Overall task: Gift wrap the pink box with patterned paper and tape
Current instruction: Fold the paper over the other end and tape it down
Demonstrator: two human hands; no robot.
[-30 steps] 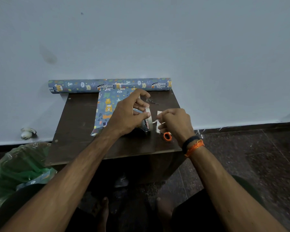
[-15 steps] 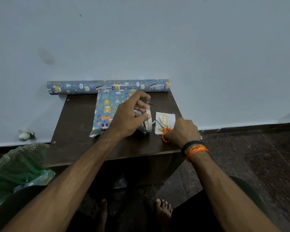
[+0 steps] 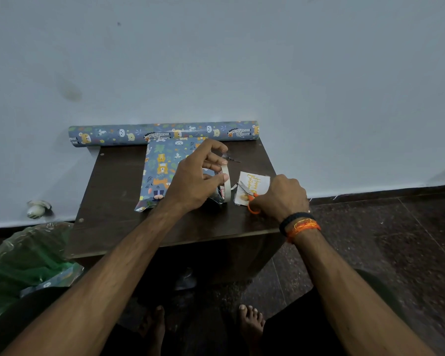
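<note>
- The wrapped box [image 3: 162,173] lies flat on the dark table [image 3: 113,201], covered in blue paper printed with bears and leaves; its near-left corner is crumpled, and no pink shows.
- The left hand [image 3: 193,183] rests on the box's right end, fingers curled round an upright tape roll [image 3: 226,185]; a short tape tail sticks out just right of the thumb.
- The right hand [image 3: 280,199] grips orange-handled scissors [image 3: 251,197], blades pointing towards the tape, over a birthday card [image 3: 257,182].
- The paper roll [image 3: 162,133] lies beyond both hands, against the wall.
</note>
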